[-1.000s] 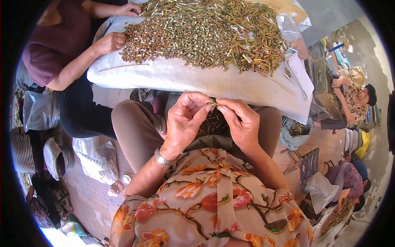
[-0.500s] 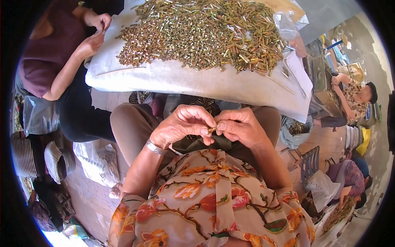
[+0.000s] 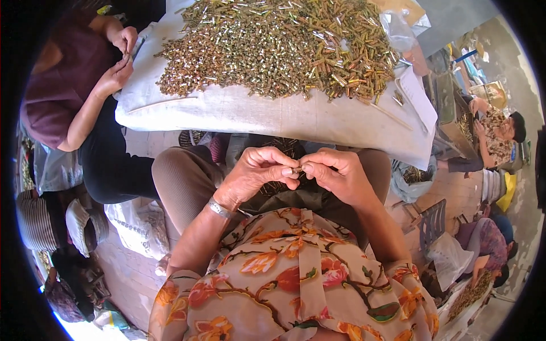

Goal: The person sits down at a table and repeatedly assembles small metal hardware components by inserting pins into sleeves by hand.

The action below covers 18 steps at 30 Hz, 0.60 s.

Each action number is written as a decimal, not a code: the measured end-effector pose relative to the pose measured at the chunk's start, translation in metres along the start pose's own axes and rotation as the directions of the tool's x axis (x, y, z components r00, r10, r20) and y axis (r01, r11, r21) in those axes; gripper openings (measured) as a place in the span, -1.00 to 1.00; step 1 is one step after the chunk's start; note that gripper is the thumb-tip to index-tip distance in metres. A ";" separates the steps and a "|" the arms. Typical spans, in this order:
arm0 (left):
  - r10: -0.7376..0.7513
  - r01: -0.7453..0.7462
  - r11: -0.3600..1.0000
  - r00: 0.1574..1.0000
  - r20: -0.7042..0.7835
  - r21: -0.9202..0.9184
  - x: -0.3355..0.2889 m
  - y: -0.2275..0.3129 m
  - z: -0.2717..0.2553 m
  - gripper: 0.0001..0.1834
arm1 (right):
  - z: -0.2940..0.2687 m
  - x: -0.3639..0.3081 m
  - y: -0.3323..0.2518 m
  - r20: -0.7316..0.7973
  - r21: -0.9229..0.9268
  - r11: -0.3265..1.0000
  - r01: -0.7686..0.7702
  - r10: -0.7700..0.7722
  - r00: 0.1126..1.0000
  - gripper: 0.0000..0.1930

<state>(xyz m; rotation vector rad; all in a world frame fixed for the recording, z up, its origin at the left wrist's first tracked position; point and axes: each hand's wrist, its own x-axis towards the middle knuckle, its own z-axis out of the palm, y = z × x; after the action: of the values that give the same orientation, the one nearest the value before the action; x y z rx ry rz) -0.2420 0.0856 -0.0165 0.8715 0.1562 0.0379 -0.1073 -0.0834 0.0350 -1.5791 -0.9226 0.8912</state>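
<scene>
Centrally, a small metal piece [image 3: 296, 170] sits pinched between the fingertips of the left hand [image 3: 255, 173] and right hand [image 3: 336, 173], held close together just beyond the flowered shirt [image 3: 287, 264]. Farther off, a metal heap [image 3: 256, 54] covers the pale table [image 3: 239, 113].

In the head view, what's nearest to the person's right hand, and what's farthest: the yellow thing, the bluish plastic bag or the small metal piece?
From the right hand:
1. Small metal piece: at the fingertips, between both hands.
2. Bluish plastic bag: to the right, below the table's edge.
3. Yellow thing: far right, well beyond the bag.
</scene>
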 end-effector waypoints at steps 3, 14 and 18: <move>0.023 -0.023 1.000 1.000 -0.013 -0.012 0.000 0.000 0.000 -0.85 | -0.001 0.004 -0.003 0.018 0.020 1.000 -0.013 0.012 1.000 -0.85; -0.026 0.074 0.950 0.987 0.159 -0.303 0.004 -0.013 -0.005 -0.54 | 0.016 0.003 0.001 0.091 0.453 0.872 -0.183 0.158 0.983 -0.80; -0.051 0.114 0.934 0.980 0.191 -0.338 0.006 -0.014 -0.004 -0.54 | 0.018 0.002 0.010 0.122 0.562 0.792 -0.237 0.204 0.971 -0.77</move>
<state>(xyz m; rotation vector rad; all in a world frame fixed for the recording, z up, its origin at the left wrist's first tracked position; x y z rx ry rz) -0.2375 0.0796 -0.0305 0.5101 0.0144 -0.0903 -0.1210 -0.0756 0.0220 -1.1428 -0.4341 1.2491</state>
